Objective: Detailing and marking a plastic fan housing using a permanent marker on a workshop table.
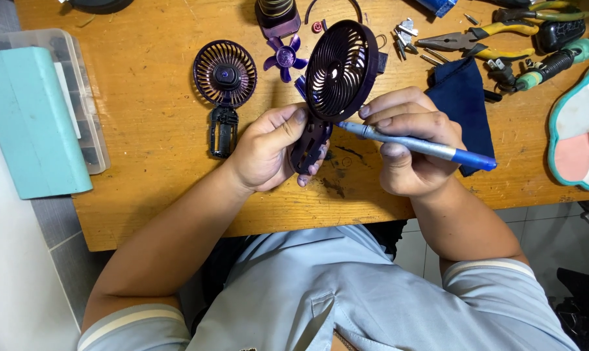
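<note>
Ribbed purple plastic fan shell (pixel 336 78) gripped in left hand (pixel 268 153); slim blue screwdriver (pixel 418 146) clasped in right hand (pixel 408 146); loose propeller (pixel 284 57) behind on scuffed wooden bench (pixel 151 130).

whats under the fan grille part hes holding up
Below the purple fan grille the wooden table shows, with the left hand gripping its handle. The grille covers whatever lies directly beneath it.
</note>
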